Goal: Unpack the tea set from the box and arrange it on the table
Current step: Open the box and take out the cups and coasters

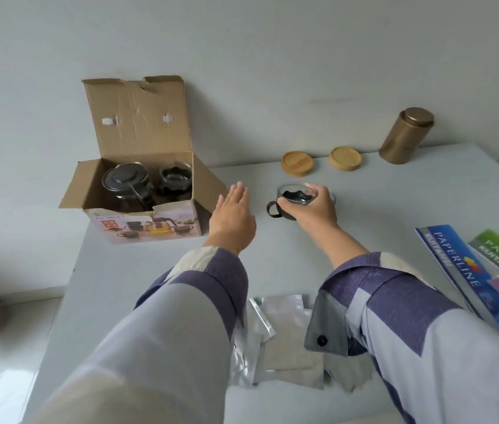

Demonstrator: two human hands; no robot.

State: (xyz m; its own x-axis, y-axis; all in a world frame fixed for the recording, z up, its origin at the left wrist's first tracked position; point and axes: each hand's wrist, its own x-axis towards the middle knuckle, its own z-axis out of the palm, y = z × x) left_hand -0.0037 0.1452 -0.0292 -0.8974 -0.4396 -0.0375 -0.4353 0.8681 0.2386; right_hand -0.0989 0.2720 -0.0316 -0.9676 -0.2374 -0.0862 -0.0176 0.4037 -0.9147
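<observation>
Right hand (309,209) has its grip wrapped round a cup (295,198) low over the counter (156,270), probably parking it, while the flat, empty left hand (233,218) hovers by the box (138,185), teapot (126,182) inside.

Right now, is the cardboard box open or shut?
Open: the cardboard box has its lid flap upright, and a teapot shows inside.
</observation>
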